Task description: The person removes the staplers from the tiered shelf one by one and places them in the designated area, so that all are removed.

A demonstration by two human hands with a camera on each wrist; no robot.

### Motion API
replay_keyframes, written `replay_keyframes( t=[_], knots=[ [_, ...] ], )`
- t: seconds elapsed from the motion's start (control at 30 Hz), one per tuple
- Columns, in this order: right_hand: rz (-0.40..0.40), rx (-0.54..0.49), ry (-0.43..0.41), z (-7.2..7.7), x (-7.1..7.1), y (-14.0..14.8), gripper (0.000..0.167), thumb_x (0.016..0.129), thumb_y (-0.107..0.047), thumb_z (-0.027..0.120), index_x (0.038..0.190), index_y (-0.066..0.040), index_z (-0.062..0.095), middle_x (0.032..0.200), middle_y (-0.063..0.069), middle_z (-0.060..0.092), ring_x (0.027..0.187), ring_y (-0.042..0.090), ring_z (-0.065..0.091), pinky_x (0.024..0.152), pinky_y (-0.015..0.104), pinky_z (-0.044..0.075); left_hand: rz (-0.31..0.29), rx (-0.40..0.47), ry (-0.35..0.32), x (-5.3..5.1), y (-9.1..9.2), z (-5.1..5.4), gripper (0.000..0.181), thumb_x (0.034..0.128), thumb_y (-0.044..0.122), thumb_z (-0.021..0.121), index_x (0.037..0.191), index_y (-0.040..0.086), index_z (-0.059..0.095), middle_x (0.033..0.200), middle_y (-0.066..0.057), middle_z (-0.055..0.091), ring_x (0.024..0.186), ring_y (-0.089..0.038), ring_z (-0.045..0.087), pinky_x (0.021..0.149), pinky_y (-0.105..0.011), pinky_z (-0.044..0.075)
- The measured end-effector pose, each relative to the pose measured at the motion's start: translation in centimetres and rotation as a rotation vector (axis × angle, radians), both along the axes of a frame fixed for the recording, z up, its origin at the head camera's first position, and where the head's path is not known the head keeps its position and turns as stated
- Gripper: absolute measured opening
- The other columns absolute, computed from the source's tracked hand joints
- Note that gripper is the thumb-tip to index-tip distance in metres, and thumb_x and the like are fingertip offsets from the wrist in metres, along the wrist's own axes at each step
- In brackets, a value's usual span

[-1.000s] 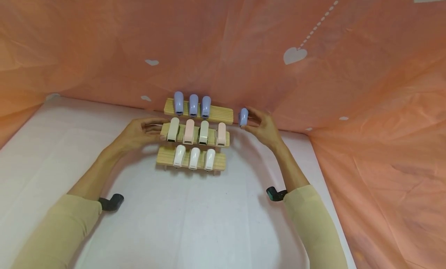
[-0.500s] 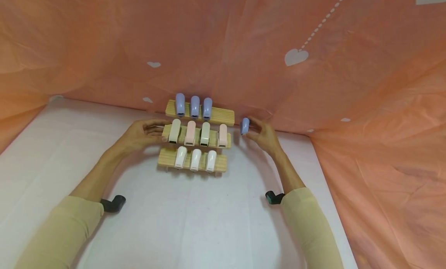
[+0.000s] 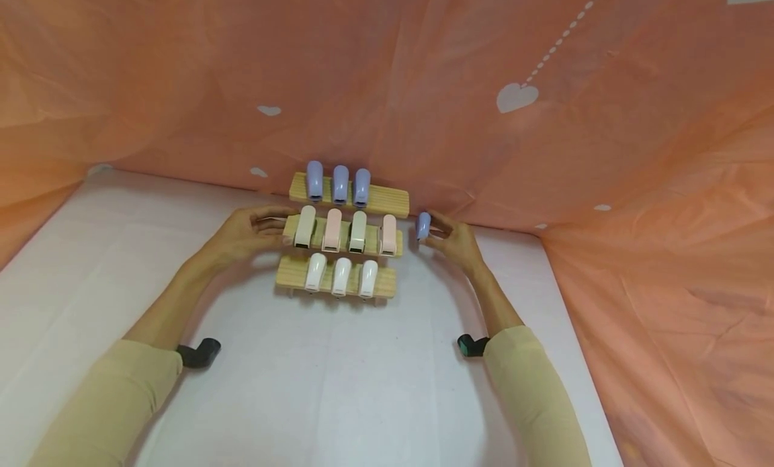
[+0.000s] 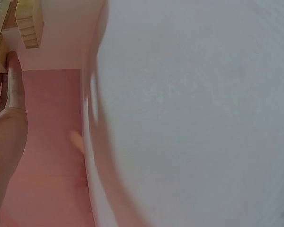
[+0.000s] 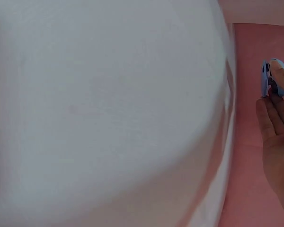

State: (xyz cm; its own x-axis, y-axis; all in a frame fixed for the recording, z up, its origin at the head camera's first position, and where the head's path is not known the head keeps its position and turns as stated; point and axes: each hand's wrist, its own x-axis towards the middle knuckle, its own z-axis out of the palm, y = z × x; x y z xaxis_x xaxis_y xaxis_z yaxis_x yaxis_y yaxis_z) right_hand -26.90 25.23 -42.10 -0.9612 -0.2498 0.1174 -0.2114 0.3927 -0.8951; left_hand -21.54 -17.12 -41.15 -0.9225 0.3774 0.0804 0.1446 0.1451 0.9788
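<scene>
One lavender stapler [image 3: 424, 226] is pinched in our right hand [image 3: 457, 244], right of the wooden rack [image 3: 390, 201]; our left hand [image 3: 240, 234] grips the rack's left end. We judge a right-hand bump could topple shelved staplers [image 3: 340, 184].

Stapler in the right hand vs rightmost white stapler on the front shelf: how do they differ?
Color: the held stapler is periwinkle blue; the white stapler is white.
Support: the right hand grips the held stapler right of the shelves; the white stapler sits on the front shelf.
Shared: smooth, rounded tops.
</scene>
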Motion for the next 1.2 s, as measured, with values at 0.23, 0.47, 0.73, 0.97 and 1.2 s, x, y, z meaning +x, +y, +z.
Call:
replay_keyframes(
  t=[0.23,0.47,0.73,0.97,1.2],
  knots=[
    [0.042,-0.049,-0.015,-0.8,-0.3,-0.2,0.067,0.082,0.009,0.075,0.143,0.003,0.049,0.137,0.028,0.054,0.121,0.043,0.057,0.09,0.027,0.054,-0.033,0.052,-0.042,0.0,-0.1,0.1,0.058,0.0907,0.004,0.072,0.141,-0.009,0.046,0.133,-0.014,0.06,0.114,-0.006,0.061,0.094,-0.022,0.05],
    [0.036,0.044,-0.031,-1.5,-0.7,-0.5,0.064,0.081,0.006,0.078,0.139,0.003,0.053,0.133,0.025,0.058,0.116,0.038,0.061,0.092,0.033,0.053,-0.035,0.05,-0.038,0.0,0.0,0.1,0.059,0.0908,0.004,0.072,0.141,-0.009,0.045,0.135,-0.019,0.058,0.114,-0.005,0.061,0.094,-0.022,0.05],
    [0.049,0.042,-0.113,-2.5,-1.3,-0.8,0.065,0.083,0.004,0.077,0.142,0.002,0.051,0.137,0.024,0.055,0.121,0.036,0.059,0.097,0.037,0.051,-0.023,0.034,-0.034,0.0,-0.1,0.0,0.057,0.0907,0.005,0.072,0.14,-0.008,0.047,0.13,-0.009,0.063,0.112,-0.004,0.062,0.092,-0.021,0.05],
    [0.045,0.102,-0.097,-2.4,-1.3,-1.0,0.066,0.082,0.003,0.079,0.142,0.0,0.051,0.136,0.022,0.056,0.119,0.034,0.06,0.097,0.039,0.051,-0.014,0.046,-0.06,0.0,-0.1,0.2,0.061,0.0899,0.006,0.073,0.142,-0.007,0.045,0.126,-0.002,0.064,0.112,-0.003,0.062,0.092,-0.021,0.051],
    [0.012,0.166,-0.112,-2.3,-1.2,-1.1,0.069,0.082,-0.002,0.08,0.144,-0.004,0.049,0.132,0.019,0.059,0.111,0.03,0.059,0.094,0.038,0.049,-0.029,0.064,-0.042,0.0,-0.1,0.1,0.058,0.0913,0.003,0.07,0.141,-0.01,0.044,0.126,0.002,0.063,0.11,-0.003,0.062,0.091,-0.02,0.051]
  ],
)
